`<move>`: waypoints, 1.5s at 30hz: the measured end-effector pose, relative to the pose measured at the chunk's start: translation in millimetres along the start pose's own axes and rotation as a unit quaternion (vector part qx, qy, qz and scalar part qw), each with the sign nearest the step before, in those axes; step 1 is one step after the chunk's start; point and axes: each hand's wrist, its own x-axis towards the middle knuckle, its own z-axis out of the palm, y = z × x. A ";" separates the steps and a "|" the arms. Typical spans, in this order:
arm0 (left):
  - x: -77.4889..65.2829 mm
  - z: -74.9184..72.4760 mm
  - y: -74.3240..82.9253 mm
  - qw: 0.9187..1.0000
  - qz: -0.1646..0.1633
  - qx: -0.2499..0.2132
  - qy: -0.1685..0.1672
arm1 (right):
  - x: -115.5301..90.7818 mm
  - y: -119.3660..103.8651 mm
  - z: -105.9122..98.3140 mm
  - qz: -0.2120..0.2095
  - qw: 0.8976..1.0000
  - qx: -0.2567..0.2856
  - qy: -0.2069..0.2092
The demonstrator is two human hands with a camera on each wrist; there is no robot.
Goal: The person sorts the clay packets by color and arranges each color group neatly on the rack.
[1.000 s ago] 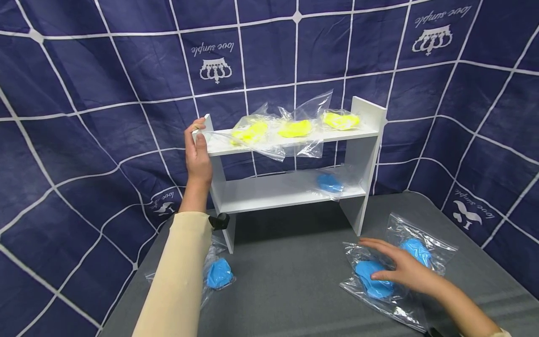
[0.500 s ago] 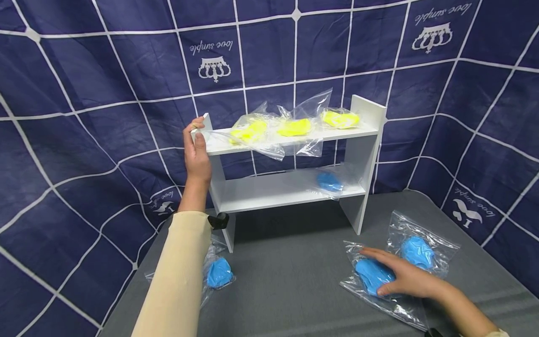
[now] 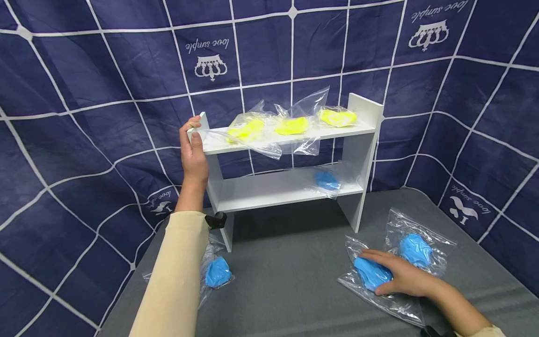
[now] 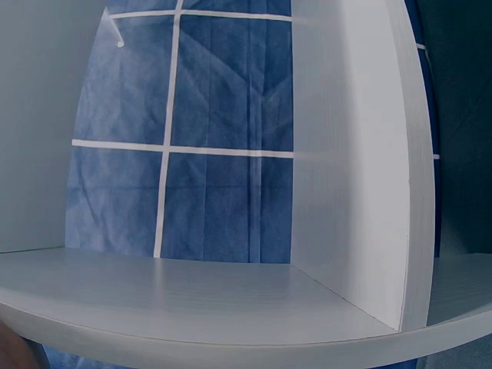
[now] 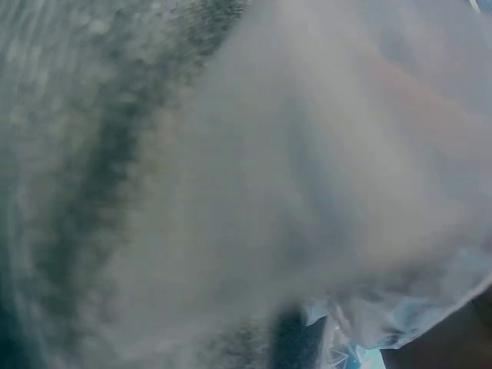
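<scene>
One view from farther back, two from close in.
The head camera looks forward and down over the shelf, cloth, table and plastic bag. The left wrist camera, near the shelf, faces through it, turned sideways, sharing shelf and cloth with the head; the right wrist camera, very near filmy plastic, is blurred, sharing bag and table.

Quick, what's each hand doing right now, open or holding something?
Left hand: closed, gripping the white shelf at its left end.
Right hand: closed around the bagged blue item.
</scene>
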 end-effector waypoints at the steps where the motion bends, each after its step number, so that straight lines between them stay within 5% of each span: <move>1: 0.2 -0.2 -0.2 1.000 -0.001 0.000 0.000 | 0.6 -1.1 0.3 0.001 1.000 -0.013 0.001; 7: 0.8 -0.8 -0.4 1.000 -0.002 0.001 -0.004 | 2.6 -5.5 3.1 0.022 0.998 -0.064 0.008; 32: -0.8 -1.8 2.6 1.000 -0.001 0.010 -0.007 | 22.4 -34.8 0.6 0.053 0.994 -0.085 0.037; 45: -1.3 -1.6 2.0 1.000 -0.004 0.012 -0.008 | 47.1 -52.7 -18.4 0.018 0.994 -0.087 0.058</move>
